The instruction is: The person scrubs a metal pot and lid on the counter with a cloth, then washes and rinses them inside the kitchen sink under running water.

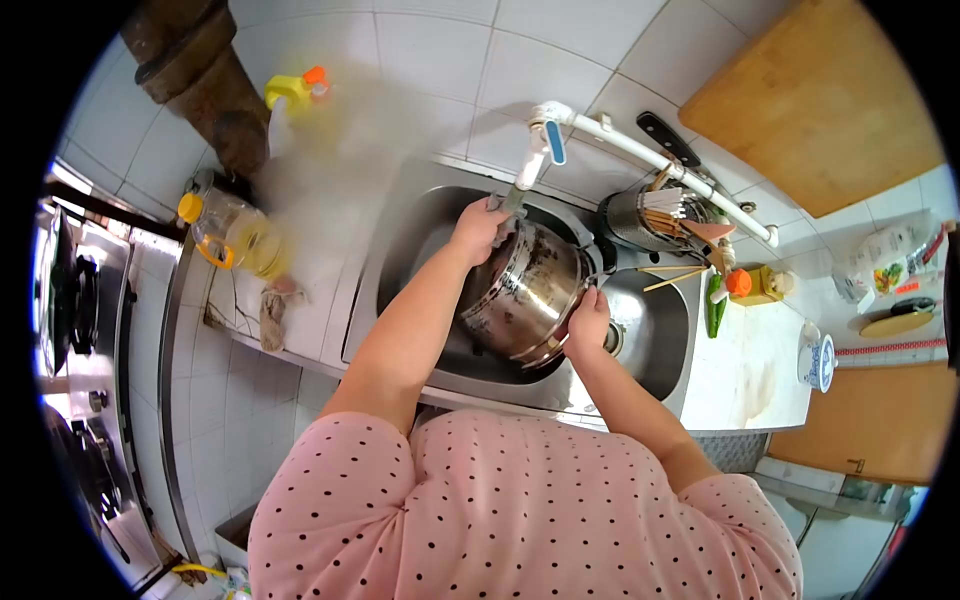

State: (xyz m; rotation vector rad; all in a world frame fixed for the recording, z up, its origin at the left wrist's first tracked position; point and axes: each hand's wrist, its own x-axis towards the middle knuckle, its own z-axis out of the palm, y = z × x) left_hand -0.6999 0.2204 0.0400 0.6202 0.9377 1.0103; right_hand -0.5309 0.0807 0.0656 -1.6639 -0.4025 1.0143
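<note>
A stained steel pot [535, 290] is tilted on its side over the left basin of the double sink [400, 270]. My right hand [588, 322] is closed on the pot at its right side, by the rim and handle. At the pot's upper left, my left hand [477, 232] has its fingers closed around a crumpled grey cloth [502, 226], just under the white faucet [530, 165]. What the cloth is made of is hard to make out. Much of the basin floor is hidden by the pot and my forearms.
A steel utensil holder [640, 222] with chopsticks stands behind the right basin, and two chopsticks [672, 275] lie across its edge. An oil bottle [235, 235] is on the left counter. A knife [668, 138] and cutting board [815, 105] are at the back right wall.
</note>
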